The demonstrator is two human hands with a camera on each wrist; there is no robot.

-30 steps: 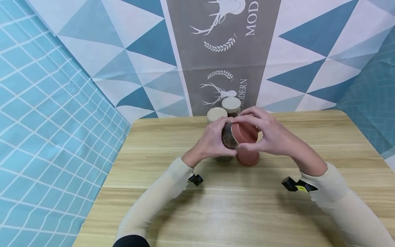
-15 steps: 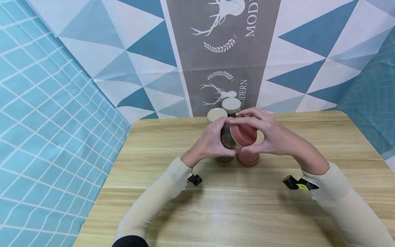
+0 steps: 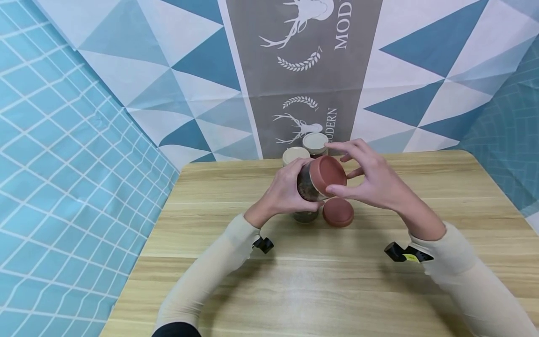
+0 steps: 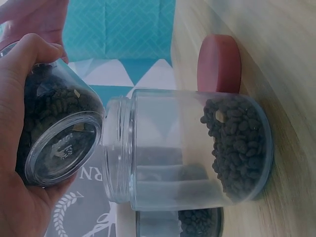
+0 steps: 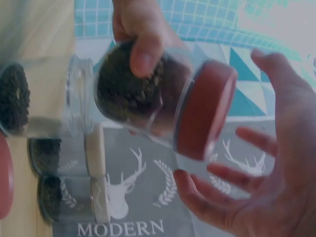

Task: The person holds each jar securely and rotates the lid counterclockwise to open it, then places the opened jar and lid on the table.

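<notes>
My left hand [image 3: 282, 187] grips a clear glass jar [image 4: 59, 108] of dark grains by its body. The jar is tilted, with its red lid [image 3: 330, 175] toward my right hand [image 3: 370, 175]. In the right wrist view, the right hand's fingers are spread around the lid and apart from it. Below the held jar stands a lidless glass jar [image 4: 168, 153], partly filled with dark pellets. Beside it on the table lies a loose red lid [image 3: 338, 212].
Two jars with cream lids, one nearer [image 3: 296, 154] and one farther back [image 3: 315, 141], stand behind the hands near the patterned backdrop [image 3: 286, 79]. The wooden table [image 3: 311, 285] stretches toward the front.
The right hand's fingers were on the held jar's red lid; they have spread and come off it. The held jar has shifted slightly left with the left hand.
</notes>
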